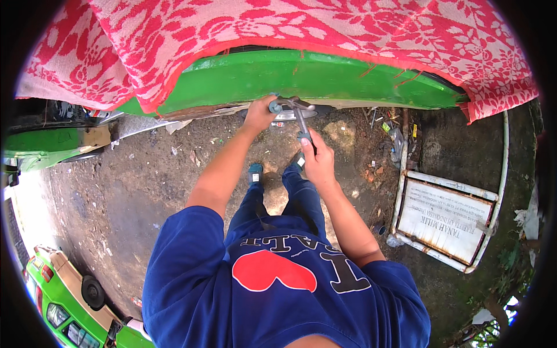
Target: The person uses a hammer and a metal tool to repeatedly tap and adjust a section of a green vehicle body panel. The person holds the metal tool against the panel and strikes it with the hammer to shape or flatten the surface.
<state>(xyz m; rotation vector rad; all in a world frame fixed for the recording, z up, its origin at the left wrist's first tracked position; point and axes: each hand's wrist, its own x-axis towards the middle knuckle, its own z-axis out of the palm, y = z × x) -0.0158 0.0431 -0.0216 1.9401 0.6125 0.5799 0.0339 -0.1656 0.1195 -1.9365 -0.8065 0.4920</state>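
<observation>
My left hand (pixel 259 113) is closed on a short grey-blue metal tool (pixel 275 106) at the lower edge of a green vehicle panel (pixel 243 78). My right hand (pixel 318 161) grips the handle of a hammer (pixel 301 123), whose head is beside the top of that tool; whether they touch I cannot tell. The panel's lower edge (pixel 200 113) looks worn and brownish. A red and white floral cloth (pixel 174 26) drapes over the vehicle above the green panel.
Littered dirt ground (pixel 151 185) lies around my feet. A white metal sign (pixel 441 214) in a rusty frame lies at the right beside pipes and scraps. Green vehicle bodywork (pixel 49 145) stands at the left, and another green vehicle (pixel 72 310) is at the lower left.
</observation>
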